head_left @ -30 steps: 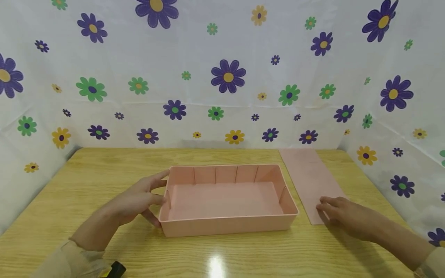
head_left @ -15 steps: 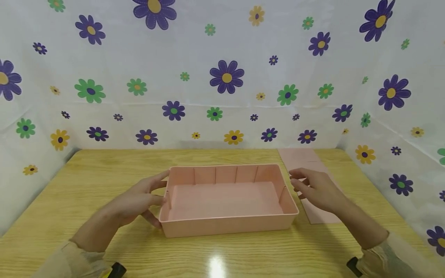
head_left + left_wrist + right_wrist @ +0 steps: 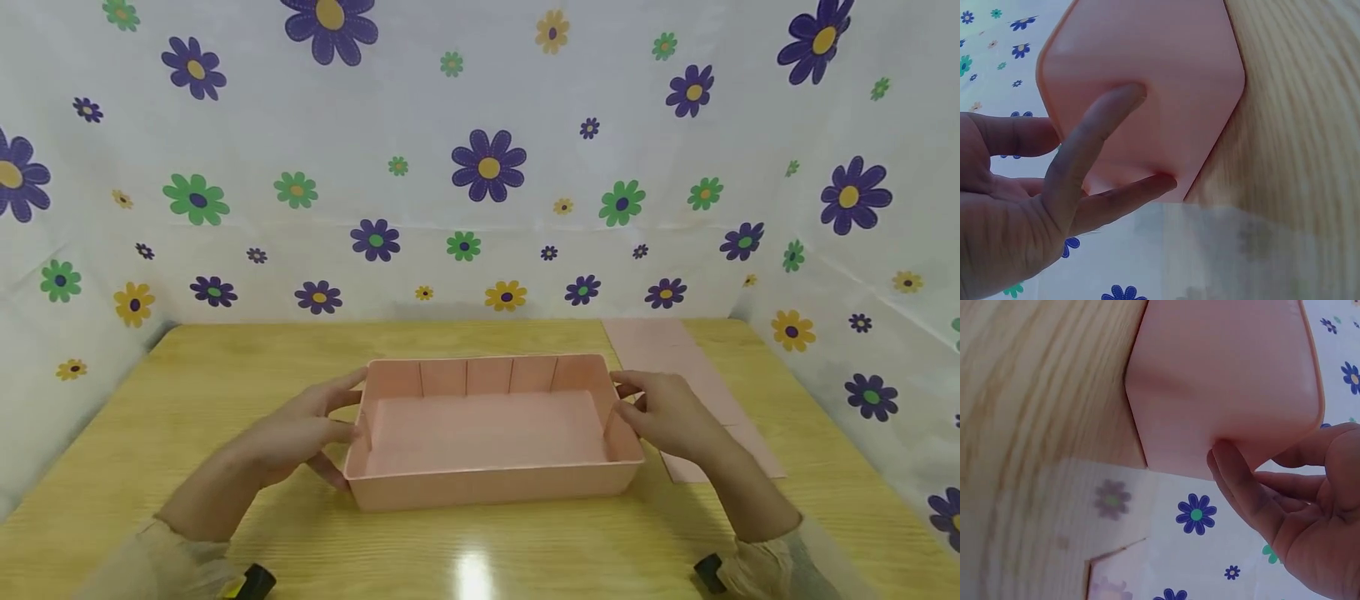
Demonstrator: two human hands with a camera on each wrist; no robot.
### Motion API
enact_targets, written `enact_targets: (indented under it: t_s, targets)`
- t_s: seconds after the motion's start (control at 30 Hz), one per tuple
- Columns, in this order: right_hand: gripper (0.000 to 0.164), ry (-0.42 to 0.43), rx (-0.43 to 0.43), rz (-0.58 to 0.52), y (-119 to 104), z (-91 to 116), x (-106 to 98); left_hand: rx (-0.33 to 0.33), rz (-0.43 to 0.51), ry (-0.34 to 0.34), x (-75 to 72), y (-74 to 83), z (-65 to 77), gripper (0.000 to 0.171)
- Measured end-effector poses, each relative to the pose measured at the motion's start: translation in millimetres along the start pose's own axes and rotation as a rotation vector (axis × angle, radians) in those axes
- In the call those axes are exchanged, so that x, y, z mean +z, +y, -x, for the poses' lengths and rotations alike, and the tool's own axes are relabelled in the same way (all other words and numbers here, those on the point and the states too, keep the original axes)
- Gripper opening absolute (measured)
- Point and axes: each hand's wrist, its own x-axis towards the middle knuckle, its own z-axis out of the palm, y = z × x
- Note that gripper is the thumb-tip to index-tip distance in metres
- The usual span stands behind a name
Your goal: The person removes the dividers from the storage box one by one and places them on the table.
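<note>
An open-topped pink box (image 3: 487, 487), long and low, stands on the wooden table. Short ribs line its inner walls, and nothing lies inside. At its left end my left hand (image 3: 296, 429) holds the wall; in the left wrist view, two fingertips (image 3: 1132, 94) press the outer face. My right hand (image 3: 667, 412) grips the opposite end, its thumb at the rim. In the right wrist view, fingers (image 3: 1235, 469) touch that end's outer face. Both hands' remaining fingers are partly hidden.
Flat pink panels (image 3: 652, 337) lie to the right of the box, partly behind the right forearm, with seams across them. The light wooden table (image 3: 225, 358) meets a flower-print cloth (image 3: 420, 192) at the back and sides.
My right hand has left the pink panels, moved left and taken hold of the box's right end. The left hand and the box have stayed in place.
</note>
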Motion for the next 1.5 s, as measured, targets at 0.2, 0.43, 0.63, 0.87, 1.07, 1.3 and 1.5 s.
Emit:
enact_targets:
  t_s: [0.2,0.43,0.63,0.87,1.07,1.3,1.5]
  targets:
    - [0.042,0.018,0.043,-0.027,-2.1,1.8,7.1,0.0,0.002,-0.02,-8.5,-0.1,-5.7,0.079]
    - [0.043,-0.032,0.087,-0.153,-1.9,-6.0,5.1,0.027,0.004,0.003,-11.5,-4.2,-2.8,0.077]
    - [0.045,-0.078,0.154,-0.221,-2.3,-8.3,4.7,0.017,-0.049,0.04,-7.4,-1.8,-2.3,0.074]
    - [0.045,-0.061,0.158,-0.218,-1.8,-9.6,6.0,0.023,-0.092,0.089,-5.3,-1.2,-2.9,0.072]
    - [0.039,0.018,0.121,-0.137,0.7,-5.9,4.3,0.043,-0.125,0.093,-2.9,0.7,-3.3,0.057]
    - [0.029,-0.092,-0.095,0.137,-15.5,7.1,-20.7,0.14,-0.606,0.124,6.0,24.7,13.5,0.025]
    - [0.011,-0.228,-0.343,0.179,-18.9,11.9,-26.3,0.286,-0.977,0.229,20.4,31.3,20.8,0.03]
